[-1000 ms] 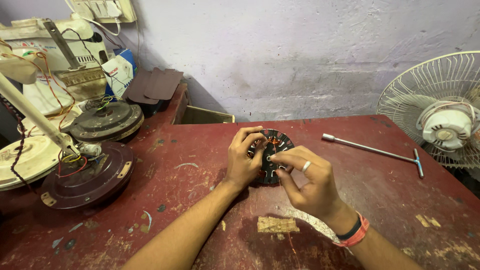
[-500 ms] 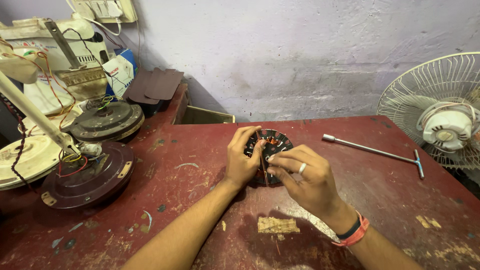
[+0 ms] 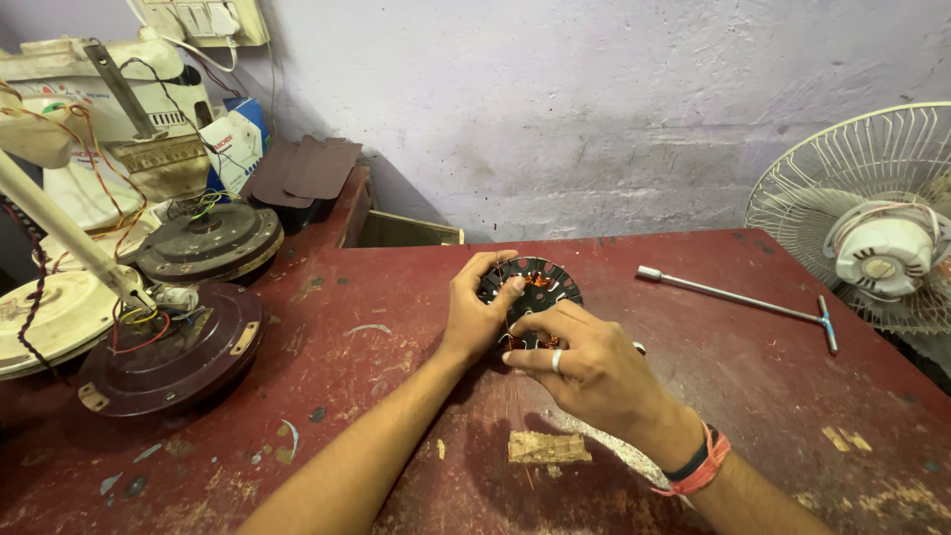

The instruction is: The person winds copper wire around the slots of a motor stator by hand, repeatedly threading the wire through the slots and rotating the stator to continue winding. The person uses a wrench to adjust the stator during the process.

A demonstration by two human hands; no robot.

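Observation:
A round black fan stator with copper windings rests tilted on the red table. My left hand grips its left rim, thumb on the face. My right hand, wearing a ring and an orange wristband, covers the stator's lower part, with its fingers pinched at the windings. Whether a thin wire is held between those fingers cannot be told.
A T-handle socket wrench lies to the right. A table fan stands at the far right edge. Brown ceiling fan motors with wires sit on the left. A small wooden block lies near my right wrist.
My right hand has slid slightly down and left over the stator's lower part. My left hand keeps its grip on the rim, and the stator has barely shifted.

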